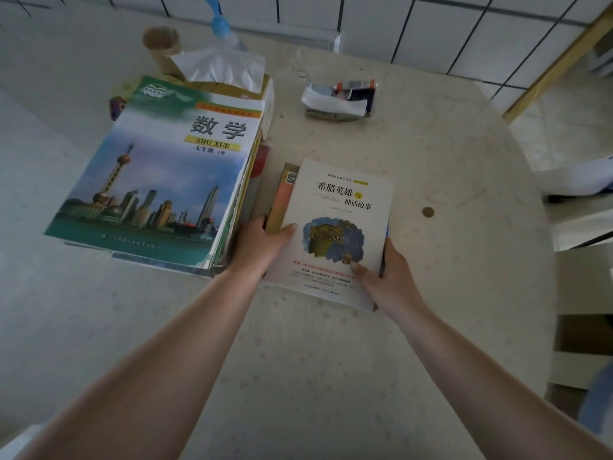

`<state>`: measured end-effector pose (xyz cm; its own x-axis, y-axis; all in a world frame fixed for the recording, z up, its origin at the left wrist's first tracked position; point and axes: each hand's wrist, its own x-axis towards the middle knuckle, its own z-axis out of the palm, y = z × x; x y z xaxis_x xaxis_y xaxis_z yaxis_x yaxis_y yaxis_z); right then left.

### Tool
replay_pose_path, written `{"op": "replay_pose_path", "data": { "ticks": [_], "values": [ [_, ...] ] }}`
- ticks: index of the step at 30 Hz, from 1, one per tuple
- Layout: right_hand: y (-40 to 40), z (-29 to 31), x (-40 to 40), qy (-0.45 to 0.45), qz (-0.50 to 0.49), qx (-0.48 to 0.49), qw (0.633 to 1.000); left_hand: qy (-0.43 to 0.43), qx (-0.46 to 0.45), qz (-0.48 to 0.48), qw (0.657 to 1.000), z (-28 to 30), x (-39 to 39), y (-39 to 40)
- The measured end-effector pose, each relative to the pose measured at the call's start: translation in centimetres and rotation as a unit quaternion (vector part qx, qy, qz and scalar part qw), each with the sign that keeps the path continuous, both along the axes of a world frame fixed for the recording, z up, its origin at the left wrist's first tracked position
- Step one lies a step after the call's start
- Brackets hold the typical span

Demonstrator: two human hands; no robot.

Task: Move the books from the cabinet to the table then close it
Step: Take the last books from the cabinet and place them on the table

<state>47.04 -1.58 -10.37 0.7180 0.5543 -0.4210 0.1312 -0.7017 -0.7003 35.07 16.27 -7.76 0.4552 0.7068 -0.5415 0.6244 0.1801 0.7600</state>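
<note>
A small stack of books topped by a white-covered book (345, 207) lies on the pale table (331, 360); an orange book (283, 200) shows under its left edge. My left hand (262, 244) grips the stack's left side, thumb on the white cover. My right hand (388, 277) grips its lower right corner, thumb on top. To the left stands a taller pile of books topped by a maths textbook (166, 180) with a city skyline. The cabinet is not clearly in view.
Behind the pile are a tissue box (229, 74), a cardboard tube (162, 44) and a blue-capped bottle (222, 28). A small tray of odds and ends (341, 97) sits further back, and a coin (428, 212) lies right of the white book. Shelving (583, 293) stands beyond the table's right edge.
</note>
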Motion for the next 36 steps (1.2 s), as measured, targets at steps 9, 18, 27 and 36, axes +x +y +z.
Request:
{"op": "replay_pose_path", "data": {
  "ticks": [9,18,27,36],
  "values": [
    [1.1,1.2,-0.2,-0.032,0.016,-0.089,0.995,-0.007,-0.023,0.019,1.000,0.9,-0.4,-0.4],
    [1.1,1.6,-0.3,-0.032,0.009,-0.086,0.996,0.007,-0.019,0.009,1.000,1.6,-0.4,-0.6],
    [0.7,2.8,0.1,0.043,-0.014,-0.041,0.998,0.016,0.046,-0.028,0.998,3.0,-1.1,-1.4],
    [-2.2,7.0,-1.3,0.042,-0.018,0.000,0.999,-0.036,0.099,-0.060,0.993,6.1,-3.3,-5.4]
  ]
}}
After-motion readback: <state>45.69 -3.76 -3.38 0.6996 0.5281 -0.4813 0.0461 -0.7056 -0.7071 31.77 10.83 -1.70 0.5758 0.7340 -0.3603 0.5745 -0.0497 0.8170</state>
